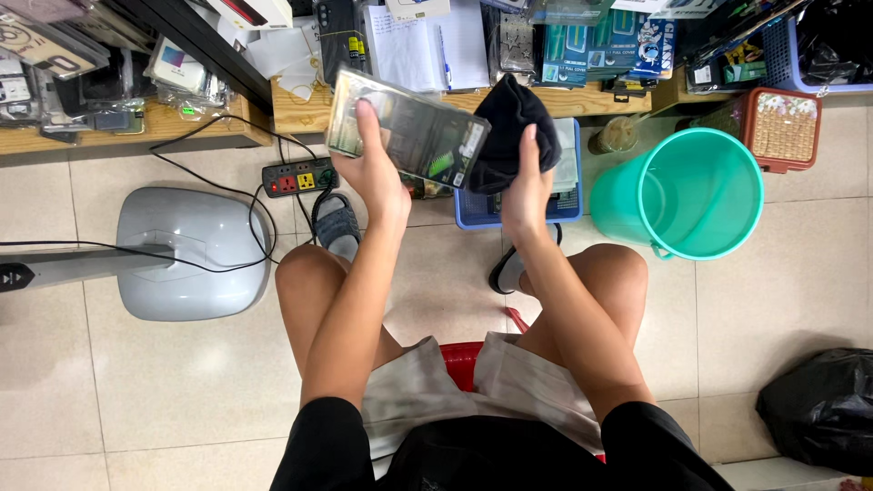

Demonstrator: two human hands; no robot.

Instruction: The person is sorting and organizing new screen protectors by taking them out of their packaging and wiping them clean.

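The left hand grips a flat clear package, long axis slanting from upper left to lower right. The right hand has its fingers closed on a black cloth.

teal bucket | power strip | grey fan base | black bag

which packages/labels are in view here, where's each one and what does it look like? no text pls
Flat clear package: in left hand, rectangular, glossy, green corner patch.
Black cloth: in right hand, bunched against the package's right edge.
Teal-and-blue boxed packs: upright on the wooden shelf, top centre-right.
Bagged flat packs: shelf top left, clear sleeves, white and grey.
White sheets: on the shelf behind the package.
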